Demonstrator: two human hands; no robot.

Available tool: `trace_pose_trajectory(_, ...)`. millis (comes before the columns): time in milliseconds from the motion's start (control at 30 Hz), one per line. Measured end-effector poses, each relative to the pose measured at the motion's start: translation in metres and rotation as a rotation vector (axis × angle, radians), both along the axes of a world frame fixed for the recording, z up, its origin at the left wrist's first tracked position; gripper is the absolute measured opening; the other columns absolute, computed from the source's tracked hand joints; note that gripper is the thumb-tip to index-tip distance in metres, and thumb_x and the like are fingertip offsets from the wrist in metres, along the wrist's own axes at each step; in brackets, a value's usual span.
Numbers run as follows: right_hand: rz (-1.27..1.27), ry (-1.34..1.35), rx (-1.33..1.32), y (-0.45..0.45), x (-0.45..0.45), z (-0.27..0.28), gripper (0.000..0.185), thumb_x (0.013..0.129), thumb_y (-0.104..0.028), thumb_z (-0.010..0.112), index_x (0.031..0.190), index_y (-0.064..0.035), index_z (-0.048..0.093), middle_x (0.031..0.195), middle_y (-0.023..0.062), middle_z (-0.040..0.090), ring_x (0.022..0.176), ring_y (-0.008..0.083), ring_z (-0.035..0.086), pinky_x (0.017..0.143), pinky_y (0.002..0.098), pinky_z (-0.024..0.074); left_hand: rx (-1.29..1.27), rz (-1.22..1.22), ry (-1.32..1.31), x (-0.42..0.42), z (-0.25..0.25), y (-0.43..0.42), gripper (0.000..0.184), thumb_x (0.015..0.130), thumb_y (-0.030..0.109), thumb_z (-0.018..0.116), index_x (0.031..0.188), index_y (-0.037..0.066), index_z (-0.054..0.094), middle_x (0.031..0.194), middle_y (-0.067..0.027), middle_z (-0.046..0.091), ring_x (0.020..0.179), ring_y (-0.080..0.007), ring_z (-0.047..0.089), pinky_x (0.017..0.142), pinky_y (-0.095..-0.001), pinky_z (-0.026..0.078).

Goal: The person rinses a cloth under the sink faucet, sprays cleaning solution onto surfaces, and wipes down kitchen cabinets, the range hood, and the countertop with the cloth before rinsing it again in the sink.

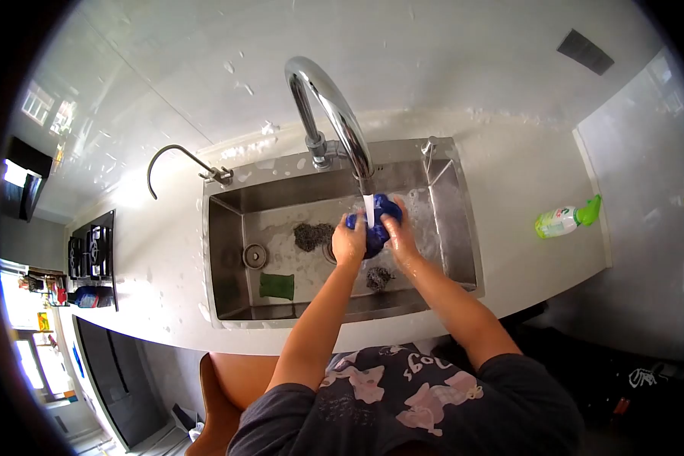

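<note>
A wet blue cloth (376, 237) is bunched up under the running water of the chrome faucet (334, 102), above the steel sink (296, 196). My left hand (348, 242) grips its left side, and my right hand (400, 234) holds its right side with the thumb on top. Left of my left hand, a dark steel-wool scourer (311, 236) lies on the sink floor. Below my hands, between my forearms, is another scourer (378, 278). A green scouring pad (277, 286) rests at the lower left of the basin.
A green spray bottle (566, 219) lies on the counter (520, 182) at the right. A thin curved tap (186, 156) stands left of the sink. Farther left is a black gas stove (93, 254). An orange-brown chair (232, 387) is below the counter edge.
</note>
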State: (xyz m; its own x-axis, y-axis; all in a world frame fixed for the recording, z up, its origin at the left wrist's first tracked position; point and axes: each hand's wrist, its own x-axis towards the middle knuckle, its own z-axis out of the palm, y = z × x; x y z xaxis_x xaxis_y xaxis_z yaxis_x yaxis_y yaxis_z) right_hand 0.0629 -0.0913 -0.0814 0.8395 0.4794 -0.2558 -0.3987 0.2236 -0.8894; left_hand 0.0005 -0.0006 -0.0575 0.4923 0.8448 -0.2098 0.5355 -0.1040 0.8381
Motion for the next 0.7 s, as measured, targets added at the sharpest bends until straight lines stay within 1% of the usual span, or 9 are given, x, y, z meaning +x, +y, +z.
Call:
trace_pose_trajectory(33,0.059,0.519,0.019,-0.007,-0.003,0.018,0.059,0.076,-0.053,0.058,0.112,-0.0084,0.048,0.113,0.0078,0.05,0.099,0.0237,0.053,0.089,0.034,0.0412,-0.124,-0.12,-0.004,-0.008,0.023,-0.004,0.045,0.075,0.037,0.063,0.101,0.001,0.056,0.088,-0.0207,0.061,0.088,-0.039,0.057,0.075,-0.0418,0.044)
trace_pose_trajectory(100,0.193,0.717,0.384,-0.01,-0.004,0.026,0.065,0.073,-0.065,0.053,0.108,-0.0097,0.053,0.101,0.0061,0.056,0.093,0.0218,0.055,0.087,0.0371,0.0436,0.218,-0.375,-0.205,-0.02,0.012,-0.014,0.048,0.072,0.034,0.067,0.107,0.005,0.053,0.108,-0.0208,0.054,0.102,-0.0371,0.05,0.082,-0.0427,0.039)
trace_pose_trajectory(167,0.148,0.732,0.423,-0.001,-0.006,0.032,0.054,0.073,-0.055,0.059,0.102,-0.0093,0.057,0.089,0.0034,0.058,0.087,0.0199,0.057,0.08,0.0361,0.047,0.21,-0.438,-0.225,-0.028,0.007,-0.016,0.06,0.07,0.032,0.07,0.12,0.008,0.047,0.122,-0.0191,0.045,0.115,-0.0346,0.04,0.092,-0.0422,0.034)
trace_pose_trajectory(233,0.03,0.509,0.188,0.012,-0.011,0.007,0.043,0.073,-0.042,0.065,0.097,-0.0066,0.058,0.087,0.004,0.058,0.081,0.0178,0.057,0.072,0.0332,0.0484,0.083,-0.278,-0.337,-0.027,-0.01,-0.014,0.069,0.073,0.032,0.069,0.129,0.007,0.039,0.123,-0.0168,0.045,0.115,-0.0278,0.042,0.096,-0.0366,0.033)
trace_pose_trajectory(267,-0.088,0.519,0.098,0.014,-0.017,0.004,0.033,0.073,-0.029,0.066,0.093,-0.0038,0.058,0.086,0.0052,0.058,0.072,0.0159,0.057,0.065,0.0283,0.0478,-0.42,-0.287,-0.474,-0.027,-0.019,-0.01,0.069,0.078,0.034,0.065,0.134,0.009,0.033,0.124,-0.0137,0.046,0.114,-0.0209,0.043,0.097,-0.0312,0.032)
trace_pose_trajectory(300,-0.129,0.424,0.063,0.017,-0.021,0.012,0.029,0.073,-0.025,0.066,0.089,-0.0024,0.058,0.082,0.0052,0.058,0.067,0.0159,0.057,0.061,0.0258,0.0462,-0.542,-0.226,-0.441,-0.026,-0.001,-0.012,0.06,0.083,0.037,0.058,0.131,0.007,0.038,0.121,-0.0116,0.049,0.108,-0.0164,0.045,0.094,-0.0279,0.034)
trace_pose_trajectory(500,-0.055,-0.293,-0.27,0.022,-0.009,0.007,0.027,0.074,-0.026,0.063,0.082,-0.0012,0.058,0.071,0.0061,0.059,0.063,0.0188,0.056,0.061,0.0293,0.0444,-0.585,0.037,-0.358,-0.01,-0.051,-0.003,0.051,0.087,0.041,0.047,0.118,0.0,0.05,0.109,-0.0137,0.057,0.1,-0.0181,0.052,0.088,-0.0293,0.039)
trace_pose_trajectory(567,-0.003,-0.608,-0.435,0.019,-0.008,0.015,0.025,0.072,-0.025,0.062,0.084,-0.0037,0.058,0.072,0.0106,0.06,0.065,0.0253,0.057,0.065,0.0334,0.045,-0.375,-0.035,-0.298,-0.011,-0.061,0.0,0.048,0.088,0.04,0.045,0.114,0.0,0.052,0.103,-0.0188,0.06,0.094,-0.0243,0.057,0.086,-0.0318,0.041)
trace_pose_trajectory(700,0.191,-0.652,-0.687,0.013,-0.001,0.017,0.031,0.072,-0.032,0.061,0.087,-0.0053,0.06,0.085,0.0166,0.062,0.085,0.0295,0.061,0.075,0.0387,0.046,-0.382,-0.062,0.015,-0.012,-0.017,-0.004,0.044,0.087,0.039,0.044,0.113,0.006,0.054,0.103,-0.0202,0.06,0.098,-0.0321,0.057,0.09,-0.0381,0.042)
